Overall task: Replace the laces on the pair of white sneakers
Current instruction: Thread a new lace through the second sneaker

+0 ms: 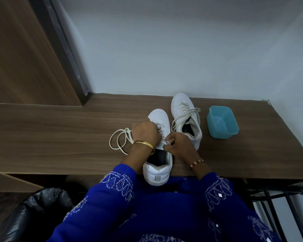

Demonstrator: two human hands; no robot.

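Two white sneakers stand on a brown wooden desk point(59, 137). The near sneaker point(158, 173) has its heel over the desk's front edge. My left hand point(146, 133) rests over its eyelets, fingers closed around its cream lace point(118, 142), which loops loosely onto the desk at the left. My right hand point(178, 144) pinches the same lace at the sneaker's right side, by the tongue. The far sneaker point(185, 119) stands just behind and to the right, its cream lace threaded through the eyelets with loose ends.
A teal square plastic container point(222, 122) sits right of the far sneaker. A wooden panel point(24, 49) and a grey wall rise behind the desk. A bin with a black bag point(33, 215) is at lower left, a black metal rack point(287, 206) at lower right.
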